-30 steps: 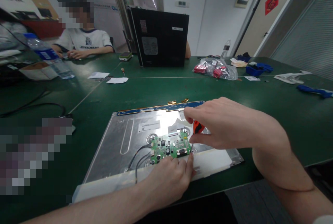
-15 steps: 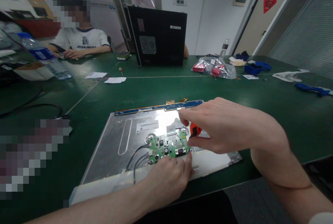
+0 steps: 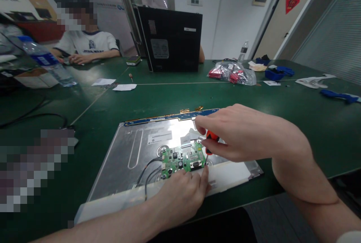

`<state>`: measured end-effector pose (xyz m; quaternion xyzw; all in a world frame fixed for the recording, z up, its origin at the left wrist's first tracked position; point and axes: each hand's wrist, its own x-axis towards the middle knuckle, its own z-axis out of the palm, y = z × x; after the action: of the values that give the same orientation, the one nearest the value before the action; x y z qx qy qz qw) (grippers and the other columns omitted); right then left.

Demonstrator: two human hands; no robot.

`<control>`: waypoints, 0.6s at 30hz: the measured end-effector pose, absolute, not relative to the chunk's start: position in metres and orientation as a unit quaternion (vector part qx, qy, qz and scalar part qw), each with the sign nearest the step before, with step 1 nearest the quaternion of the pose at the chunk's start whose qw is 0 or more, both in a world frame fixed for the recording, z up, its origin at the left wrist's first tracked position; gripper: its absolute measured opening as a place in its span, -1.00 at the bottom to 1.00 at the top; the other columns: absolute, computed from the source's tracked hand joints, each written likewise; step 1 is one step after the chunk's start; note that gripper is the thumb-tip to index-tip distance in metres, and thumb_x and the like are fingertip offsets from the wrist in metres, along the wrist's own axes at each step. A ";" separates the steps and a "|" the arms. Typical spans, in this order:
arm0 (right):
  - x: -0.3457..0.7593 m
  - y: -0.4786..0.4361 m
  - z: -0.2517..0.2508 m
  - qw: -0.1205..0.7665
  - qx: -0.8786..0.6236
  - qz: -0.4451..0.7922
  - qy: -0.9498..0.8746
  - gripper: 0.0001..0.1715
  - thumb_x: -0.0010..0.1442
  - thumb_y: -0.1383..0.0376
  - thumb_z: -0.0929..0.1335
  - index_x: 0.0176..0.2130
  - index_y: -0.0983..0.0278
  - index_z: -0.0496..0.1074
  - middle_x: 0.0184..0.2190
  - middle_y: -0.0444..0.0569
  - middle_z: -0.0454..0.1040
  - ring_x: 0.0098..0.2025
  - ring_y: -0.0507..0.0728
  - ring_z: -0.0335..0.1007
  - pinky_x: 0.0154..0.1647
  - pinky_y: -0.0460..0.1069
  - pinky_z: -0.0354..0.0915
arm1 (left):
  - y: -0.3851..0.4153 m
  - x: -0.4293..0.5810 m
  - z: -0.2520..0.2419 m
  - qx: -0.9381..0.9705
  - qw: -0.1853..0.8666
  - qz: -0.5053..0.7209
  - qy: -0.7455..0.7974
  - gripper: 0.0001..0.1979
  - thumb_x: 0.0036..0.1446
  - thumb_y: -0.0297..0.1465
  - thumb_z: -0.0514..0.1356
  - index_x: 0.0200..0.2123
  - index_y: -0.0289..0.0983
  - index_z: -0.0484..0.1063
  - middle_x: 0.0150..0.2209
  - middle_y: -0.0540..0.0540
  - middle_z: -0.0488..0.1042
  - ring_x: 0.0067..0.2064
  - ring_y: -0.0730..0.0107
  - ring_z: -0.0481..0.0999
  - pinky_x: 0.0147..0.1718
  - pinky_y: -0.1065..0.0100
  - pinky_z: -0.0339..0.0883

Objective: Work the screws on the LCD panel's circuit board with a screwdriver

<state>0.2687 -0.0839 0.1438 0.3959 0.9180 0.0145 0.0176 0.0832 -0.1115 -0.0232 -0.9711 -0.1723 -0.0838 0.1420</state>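
Note:
A green circuit board [image 3: 184, 156] lies on the metal back of a flat display panel [image 3: 113, 167], with dark cables [image 3: 146, 169] running from its left side. My right hand [image 3: 235, 134] is closed around the red-orange and black handle of a screwdriver [image 3: 209, 152]. The screwdriver's thin shaft points down at the board's front right corner. Low in front of the board rests my left hand [image 3: 184, 192]. Its index finger is stretched out, with the tip at that corner beside the shaft; the other fingers are bent and partly hidden.
Across the green table [image 3: 158, 96] stands a black computer case [image 3: 175, 40]. A plastic bag with red items [image 3: 232, 73] and blue straps [image 3: 278, 73] lie at the back right. At the left are a tilted water bottle [image 3: 47, 60] and black cables [image 3: 34, 117]. A person [image 3: 87, 45] sits opposite.
My right hand has risen slightly, and more of the screwdriver's handle end and shaft shows below it. My left hand and the board have stayed in place.

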 end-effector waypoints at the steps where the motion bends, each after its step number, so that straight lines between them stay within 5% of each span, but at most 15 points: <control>1: 0.269 -0.084 0.144 0.018 0.394 0.013 0.919 -0.81 0.25 0.19 0.23 -0.28 0.25 0.34 -0.43 -0.09 0.48 -0.49 0.03 0.28 -0.54 -0.05 -0.09 | -0.112 0.083 -0.023 -0.971 0.142 -0.082 -0.173 -0.67 0.32 -0.44 -0.07 0.05 -0.55 0.21 -0.49 -0.11 0.48 -0.55 0.28 0.50 -0.62 0.33 0.32; 6: 0.265 -0.080 0.141 0.025 0.408 0.021 0.913 -0.64 0.26 0.02 0.22 -0.29 0.22 0.39 -0.51 -0.12 0.45 -0.54 0.03 0.27 -0.55 -0.04 -0.15 | -0.111 0.083 -0.025 -0.972 0.134 -0.084 -0.173 -0.68 0.32 -0.44 -0.07 0.04 -0.54 0.20 -0.47 -0.11 0.48 -0.53 0.29 0.51 -0.62 0.34 0.33; 13: 0.268 -0.083 0.143 0.019 0.393 0.013 0.919 -0.87 0.21 0.24 0.27 -0.25 0.24 0.35 -0.42 -0.11 0.48 -0.49 0.03 0.30 -0.53 -0.05 -0.09 | -0.111 0.083 -0.024 -0.972 0.132 -0.073 -0.180 -0.66 0.31 -0.43 -0.05 0.06 -0.55 0.19 -0.47 -0.12 0.48 -0.53 0.26 0.51 -0.61 0.31 0.34; 18: 0.268 -0.080 0.142 0.020 0.405 0.020 0.914 -0.73 0.20 0.07 0.29 -0.28 0.22 0.38 -0.45 -0.11 0.47 -0.49 0.05 0.30 -0.54 -0.05 -0.10 | -0.112 0.083 -0.023 -0.973 0.125 -0.077 -0.179 -0.67 0.32 -0.43 -0.05 0.05 -0.55 0.21 -0.46 -0.14 0.49 -0.51 0.27 0.52 -0.58 0.33 0.34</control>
<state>0.2683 -0.0804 0.1416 0.4051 0.9138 0.0200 0.0202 0.0830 -0.1117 -0.0230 -0.9729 -0.1791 -0.0767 0.1248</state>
